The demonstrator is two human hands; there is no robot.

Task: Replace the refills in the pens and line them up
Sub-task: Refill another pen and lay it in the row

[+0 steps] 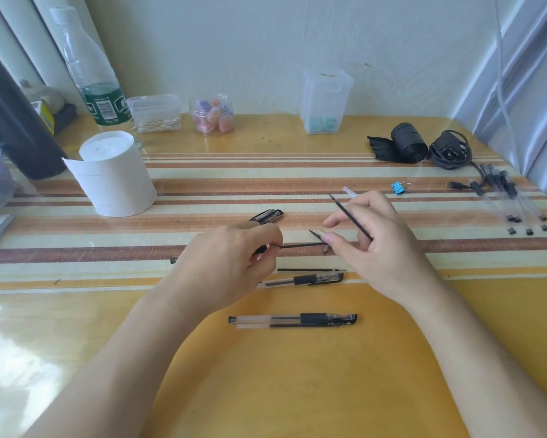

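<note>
My left hand [231, 260] is closed around a pen barrel [261, 249] with a dark refill [300, 245] sticking out of it toward the right. My right hand [382, 241] pinches a second, thin refill [349, 216] that slants up and away, its other fingers loosely spread; what its thumb touches I cannot tell. Just nearer to me lie a loose refill [306, 270] and a capped pen [300, 279], side by side. Closer to the near edge of the tabletop [297, 390] lies another pen [292, 318] with a refill [281, 326] against it. Caps [267, 215] lie beyond my left hand. More pens [509, 197] sit by the right edge, a paper roll [114, 173] toward the left.
</note>
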